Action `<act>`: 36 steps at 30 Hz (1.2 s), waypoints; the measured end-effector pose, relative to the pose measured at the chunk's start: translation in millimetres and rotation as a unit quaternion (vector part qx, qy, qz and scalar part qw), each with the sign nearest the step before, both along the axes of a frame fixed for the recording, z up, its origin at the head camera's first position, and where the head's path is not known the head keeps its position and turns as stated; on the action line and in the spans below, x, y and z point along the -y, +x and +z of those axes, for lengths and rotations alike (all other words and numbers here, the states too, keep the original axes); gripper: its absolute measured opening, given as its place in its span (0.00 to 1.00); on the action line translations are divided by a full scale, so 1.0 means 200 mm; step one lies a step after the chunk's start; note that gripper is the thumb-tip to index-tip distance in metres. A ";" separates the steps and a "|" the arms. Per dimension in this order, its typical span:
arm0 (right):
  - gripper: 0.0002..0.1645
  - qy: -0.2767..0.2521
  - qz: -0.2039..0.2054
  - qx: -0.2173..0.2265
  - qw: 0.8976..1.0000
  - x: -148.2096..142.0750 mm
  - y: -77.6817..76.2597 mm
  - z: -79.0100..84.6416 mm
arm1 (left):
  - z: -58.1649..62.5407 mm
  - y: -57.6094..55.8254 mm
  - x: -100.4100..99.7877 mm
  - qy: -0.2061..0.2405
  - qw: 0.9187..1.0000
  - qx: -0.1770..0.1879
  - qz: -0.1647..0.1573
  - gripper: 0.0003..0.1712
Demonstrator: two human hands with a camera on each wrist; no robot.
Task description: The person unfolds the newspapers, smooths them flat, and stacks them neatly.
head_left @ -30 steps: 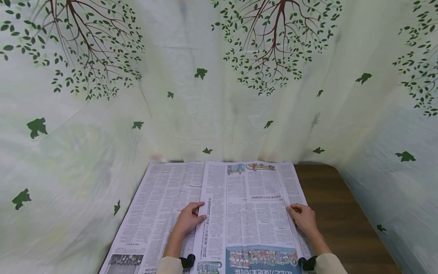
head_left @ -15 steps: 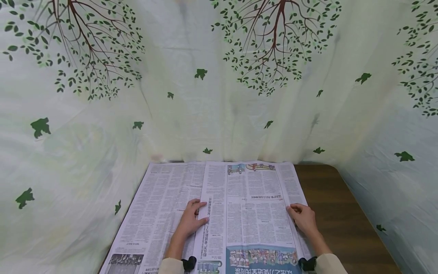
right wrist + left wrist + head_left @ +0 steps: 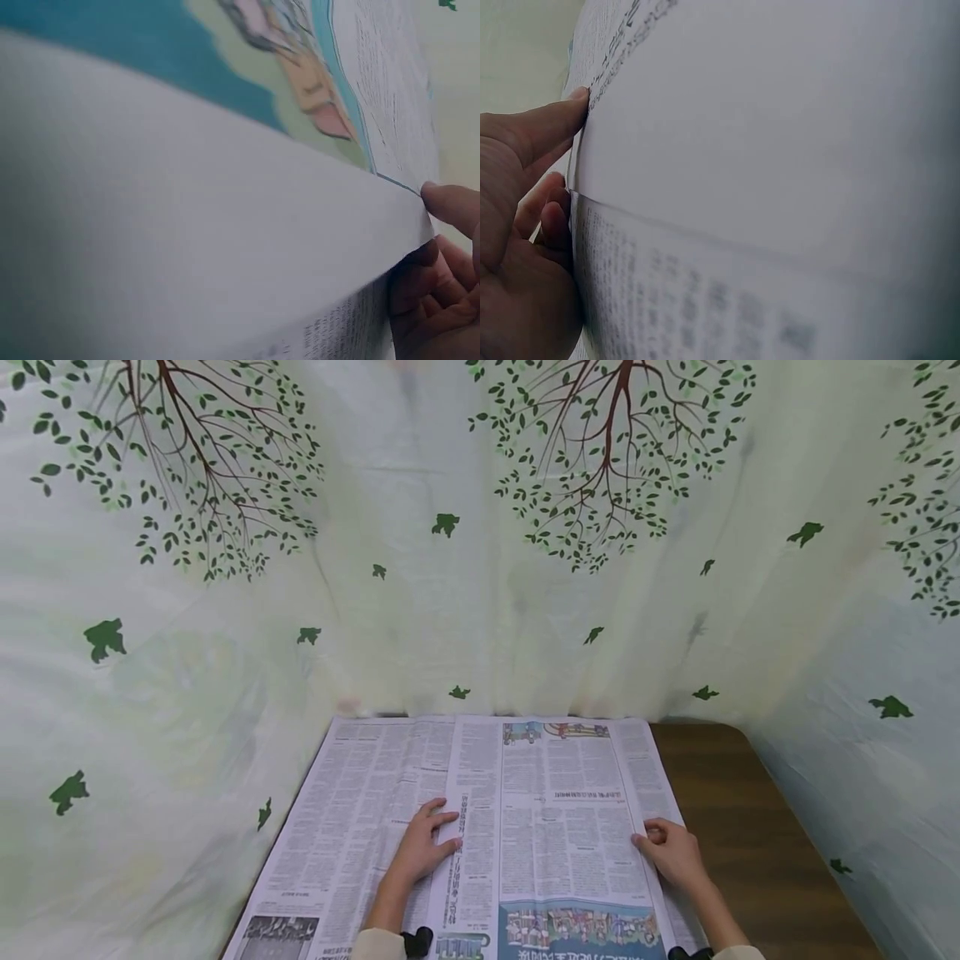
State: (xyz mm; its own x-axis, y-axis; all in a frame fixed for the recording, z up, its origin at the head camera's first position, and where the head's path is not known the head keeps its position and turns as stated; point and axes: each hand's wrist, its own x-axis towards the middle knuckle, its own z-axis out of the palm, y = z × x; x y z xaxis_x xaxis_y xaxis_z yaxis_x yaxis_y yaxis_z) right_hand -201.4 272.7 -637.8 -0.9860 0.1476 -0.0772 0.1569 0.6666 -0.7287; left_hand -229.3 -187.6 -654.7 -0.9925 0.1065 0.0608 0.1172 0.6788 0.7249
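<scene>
A folded newspaper sheet [image 3: 558, 835], with text columns and a blue cartoon banner, lies over a wider spread newspaper [image 3: 367, 785]. My left hand [image 3: 418, 845] rests at the folded sheet's left edge, thumb and fingers spread, their tips on its margin. In the left wrist view the left thumb [image 3: 555, 124] touches the printed paper near the edge. My right hand [image 3: 672, 853] pinches the folded sheet's right edge; in the right wrist view the right thumb [image 3: 450, 202] lies on top, with curled fingers [image 3: 431, 281] under the slightly raised edge.
Dark wooden table [image 3: 738, 827] shows to the right of the newspapers. A pale curtain [image 3: 517, 610] printed with trees and green birds hangs behind and along both sides. Dark wrist cameras [image 3: 417, 942] sit at the cuffs.
My left hand has shifted slightly right onto the folded sheet's margin, its fingers spreading. The right hand has moved a little toward the body along the right edge. The sheet lies nearly the same.
</scene>
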 end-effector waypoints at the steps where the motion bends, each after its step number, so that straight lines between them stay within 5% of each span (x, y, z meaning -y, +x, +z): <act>1: 0.28 0.001 0.001 -0.002 1.000 0.00 0.01 0.00 | 0.00 0.00 0.00 -0.003 1.000 -0.005 -0.003 0.29; 15: 0.30 -0.031 0.016 0.017 0.999 0.01 0.23 0.02 | 0.00 0.01 -0.01 -0.015 1.000 -0.018 -0.001 0.30; 25: 0.23 -0.101 -0.046 0.044 0.993 0.03 0.33 0.04 | -0.01 0.01 -0.01 -0.034 0.999 -0.005 -0.008 0.49; 36: 0.16 -0.047 -0.068 0.018 0.996 0.11 0.34 0.06 | 0.06 0.06 -0.11 -0.105 0.994 -0.036 -0.005 0.33</act>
State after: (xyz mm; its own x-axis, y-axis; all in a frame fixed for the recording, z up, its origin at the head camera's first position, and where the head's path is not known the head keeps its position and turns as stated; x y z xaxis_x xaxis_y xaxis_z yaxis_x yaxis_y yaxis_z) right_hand -133.0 250.5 -625.1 -0.9535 0.2704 -0.1327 0.2691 0.5665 -0.7789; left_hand -216.3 -166.4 -642.5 -0.9851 0.1342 0.1073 0.1714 0.8133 0.5560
